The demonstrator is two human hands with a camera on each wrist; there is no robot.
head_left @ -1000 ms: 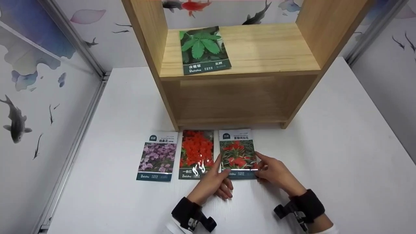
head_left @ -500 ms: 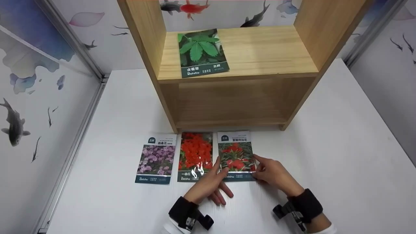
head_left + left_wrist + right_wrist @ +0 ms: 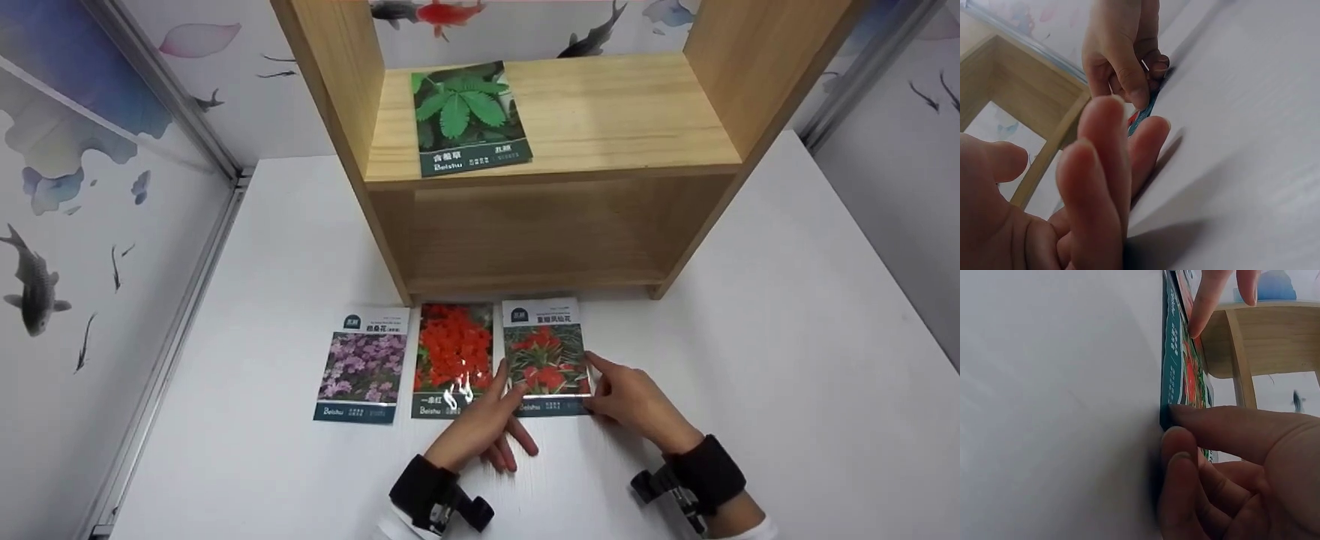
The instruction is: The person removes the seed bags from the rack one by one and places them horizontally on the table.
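Monitoring remotely, I note the right hand (image 3: 631, 396) pinching the rightmost packet (image 3: 544, 349) by its near right corner; the left hand (image 3: 486, 418), fingers extended, lies at its left edge.

Wall (image 3: 495, 41) with 1 red fish (image 3: 448, 13)

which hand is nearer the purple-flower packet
Left. Both are right of the purple-flower packet: the left hand by the middle packet, the right hand farther off, at the right edge of the rightmost packet.
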